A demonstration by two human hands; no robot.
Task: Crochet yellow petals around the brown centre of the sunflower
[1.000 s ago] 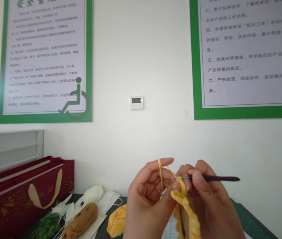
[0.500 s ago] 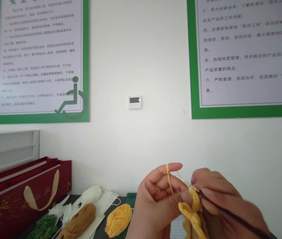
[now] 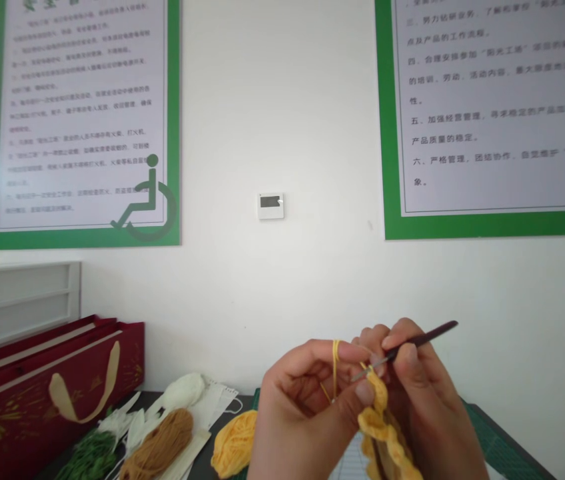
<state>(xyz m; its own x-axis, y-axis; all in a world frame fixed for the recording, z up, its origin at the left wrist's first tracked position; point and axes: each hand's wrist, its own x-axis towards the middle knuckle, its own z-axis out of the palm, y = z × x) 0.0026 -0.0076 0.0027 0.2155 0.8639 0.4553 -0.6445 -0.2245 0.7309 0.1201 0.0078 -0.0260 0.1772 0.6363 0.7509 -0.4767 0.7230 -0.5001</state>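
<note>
Fingers (image 3: pixel 411 365) grip yellow crochet (image 3: pixel 379 395) (left) and hook (image 3: pixel 435 333) (right); slightly blurred poster (image 3: pixel 492 113) apparently reads “产品质量的稳定”.

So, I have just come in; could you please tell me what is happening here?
A person is working yellow yarn with a crochet hook. The left hand pinches the crocheted piece, with a yarn strand looped over its index finger. The right hand holds the crochet hook, its metal tip at the piece's top edge. On the dark table, to the left, lie a yellow ball, brown yarn and green yarn.
</note>
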